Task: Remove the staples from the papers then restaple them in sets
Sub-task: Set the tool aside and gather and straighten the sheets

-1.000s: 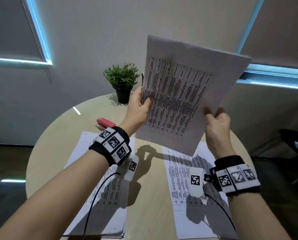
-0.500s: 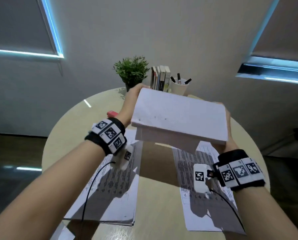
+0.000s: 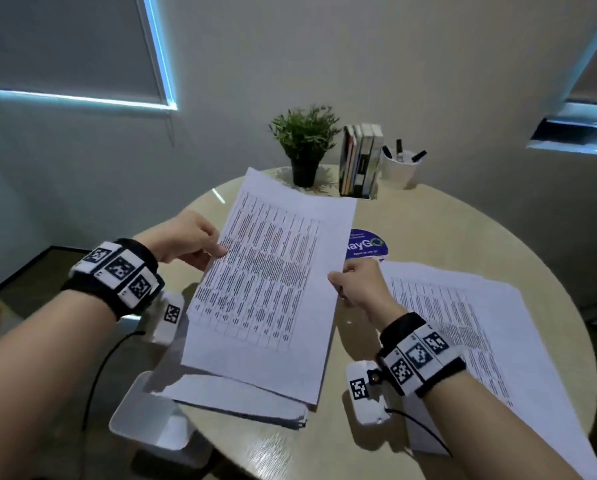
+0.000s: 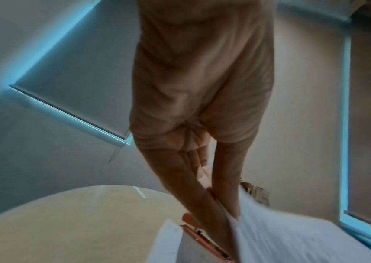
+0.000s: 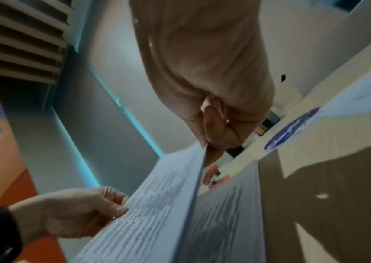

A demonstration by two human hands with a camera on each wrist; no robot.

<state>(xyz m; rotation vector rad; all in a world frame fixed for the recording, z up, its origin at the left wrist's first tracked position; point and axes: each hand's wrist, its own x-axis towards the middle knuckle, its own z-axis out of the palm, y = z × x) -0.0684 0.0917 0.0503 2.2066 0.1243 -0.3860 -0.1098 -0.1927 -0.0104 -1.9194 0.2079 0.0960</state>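
Observation:
A set of printed papers is held face up, a little above the table, over the left pile. My left hand pinches its left edge, thumb on top; the left wrist view shows the fingers closed on the sheets. At the right edge my right hand pinches the same set, and in the right wrist view thumb and fingers clamp the edge of the papers. A red stapler lies beneath the held set; the head view hides it.
A second spread of printed papers lies at the right of the round table. At the back stand a potted plant, books and a cup of pens. A blue sticker is mid-table. A white flat object sits at the near left.
The set was held upright in both hands, then tipped level; now it is lowered and lies face up over the left pile. Both hands still grip its edges.

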